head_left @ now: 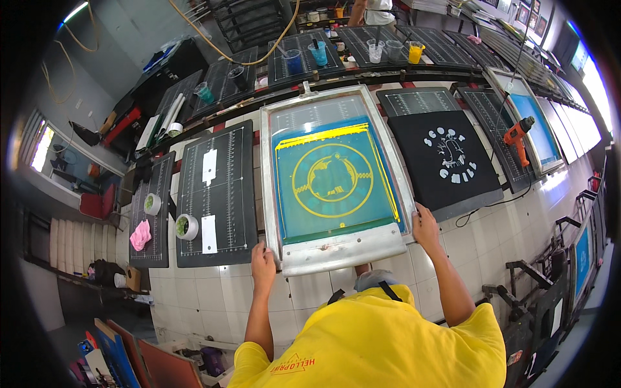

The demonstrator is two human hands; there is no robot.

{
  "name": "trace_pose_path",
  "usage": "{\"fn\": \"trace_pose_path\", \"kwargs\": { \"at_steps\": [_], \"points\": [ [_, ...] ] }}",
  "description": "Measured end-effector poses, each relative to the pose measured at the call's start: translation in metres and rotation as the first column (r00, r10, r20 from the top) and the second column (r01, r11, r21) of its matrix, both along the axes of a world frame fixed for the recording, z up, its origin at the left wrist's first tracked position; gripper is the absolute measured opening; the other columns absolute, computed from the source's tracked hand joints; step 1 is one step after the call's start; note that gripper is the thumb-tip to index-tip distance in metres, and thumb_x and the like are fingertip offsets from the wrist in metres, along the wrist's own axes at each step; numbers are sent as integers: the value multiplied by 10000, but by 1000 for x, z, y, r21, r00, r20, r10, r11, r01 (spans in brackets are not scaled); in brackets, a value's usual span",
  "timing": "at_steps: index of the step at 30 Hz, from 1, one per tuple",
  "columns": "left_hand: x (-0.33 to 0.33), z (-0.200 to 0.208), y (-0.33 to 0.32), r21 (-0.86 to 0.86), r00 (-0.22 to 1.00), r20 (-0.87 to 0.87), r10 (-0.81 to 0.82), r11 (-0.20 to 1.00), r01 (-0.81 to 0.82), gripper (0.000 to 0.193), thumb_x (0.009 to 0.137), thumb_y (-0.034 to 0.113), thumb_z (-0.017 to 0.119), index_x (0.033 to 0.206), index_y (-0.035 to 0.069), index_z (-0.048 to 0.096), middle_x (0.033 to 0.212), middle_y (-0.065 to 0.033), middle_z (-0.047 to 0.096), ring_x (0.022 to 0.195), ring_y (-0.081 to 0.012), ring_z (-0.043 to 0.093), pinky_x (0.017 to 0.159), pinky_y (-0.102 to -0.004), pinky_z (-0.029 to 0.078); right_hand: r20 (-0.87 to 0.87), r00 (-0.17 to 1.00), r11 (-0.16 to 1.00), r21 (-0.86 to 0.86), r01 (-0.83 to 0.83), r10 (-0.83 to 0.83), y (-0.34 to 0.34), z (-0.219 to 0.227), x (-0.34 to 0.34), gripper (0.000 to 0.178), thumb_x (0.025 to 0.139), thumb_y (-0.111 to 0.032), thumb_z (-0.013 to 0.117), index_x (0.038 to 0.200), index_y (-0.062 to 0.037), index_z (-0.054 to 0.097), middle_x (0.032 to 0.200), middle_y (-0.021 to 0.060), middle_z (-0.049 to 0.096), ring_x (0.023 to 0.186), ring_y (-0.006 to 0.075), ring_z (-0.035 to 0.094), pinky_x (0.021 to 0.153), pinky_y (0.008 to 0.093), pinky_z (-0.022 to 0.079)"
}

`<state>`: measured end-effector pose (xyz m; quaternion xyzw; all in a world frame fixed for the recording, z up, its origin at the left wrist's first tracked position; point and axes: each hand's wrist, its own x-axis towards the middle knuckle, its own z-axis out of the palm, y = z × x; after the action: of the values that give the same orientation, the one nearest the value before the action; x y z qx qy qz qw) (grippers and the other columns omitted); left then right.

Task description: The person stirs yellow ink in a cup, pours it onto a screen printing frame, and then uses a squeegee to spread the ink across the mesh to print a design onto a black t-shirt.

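Note:
A silk-screen printing frame lies in front of me, its mesh blue-green with a round design. Yellow ink forms a thick band at the far end and a streak down the right side. A wide metal squeegee with a green edge rests across the near end of the mesh. My left hand is closed on the frame's near left corner. On the right side near the squeegee, my right hand grips the frame's edge, fingers partly hidden. Neither hand touches the squeegee.
To the right, a black shirt with a white print lies on a board, beyond it an orange heat gun. Left is a dark gridded board with a white tub. Ink cups stand along the far boards; another person is behind.

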<state>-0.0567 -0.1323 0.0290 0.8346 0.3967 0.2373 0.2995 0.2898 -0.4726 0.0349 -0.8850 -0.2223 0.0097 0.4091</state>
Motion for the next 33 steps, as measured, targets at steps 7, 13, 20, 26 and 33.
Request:
{"fn": "trace_pose_path", "kwargs": {
  "at_steps": [7, 13, 20, 26, 33],
  "points": [
    [7, -25, 25, -76, 989, -130, 64, 994, -74, 333, 967, 226, 548, 838, -69, 636, 800, -242, 620, 759, -438, 591, 699, -481, 447, -217, 967, 962, 205, 179, -134, 15, -45, 28, 147, 927, -84, 585, 973, 42, 646, 759, 131, 624, 723, 186, 583, 693, 328, 469],
    [11, -31, 37, -164, 987, -111, 118, 977, -136, 335, 962, 201, 581, 806, -94, 610, 625, -163, 537, 586, -241, 516, 594, -416, 414, -247, 948, 949, 193, 249, -198, 16, -44, 27, 94, 919, -70, 597, 941, 9, 643, 756, 131, 619, 699, 198, 580, 681, 333, 470],
    [6, -36, 42, -313, 976, -94, 198, 924, -218, 326, 964, 189, 606, 809, -95, 641, 603, 7, 494, 598, -100, 403, 535, -330, 358, -344, 904, 948, 101, 302, -252, 28, -31, 25, 145, 940, -142, 583, 985, -4, 590, 888, 201, 660, 849, 342, 646, 762, 406, 498],
    [8, -23, 54, -584, 958, -105, 265, 763, -275, 272, 952, 213, 655, 855, -39, 691, 681, 18, 583, 606, -74, 506, 545, -262, 409, -337, 905, 944, 110, 311, -259, 29, -35, 25, 160, 949, -153, 565, 1023, -12, 580, 907, 191, 660, 851, 322, 644, 774, 399, 498],
    [3, -17, 55, -728, 964, 16, 267, 663, -172, 252, 952, 246, 668, 843, 19, 681, 681, 41, 570, 570, -59, 512, 519, -241, 405, -350, 903, 962, 17, 272, -249, 29, -33, 33, 317, 954, -257, 508, 1090, -6, 647, 1050, 240, 682, 1004, 408, 645, 867, 457, 492]
  ]
}}
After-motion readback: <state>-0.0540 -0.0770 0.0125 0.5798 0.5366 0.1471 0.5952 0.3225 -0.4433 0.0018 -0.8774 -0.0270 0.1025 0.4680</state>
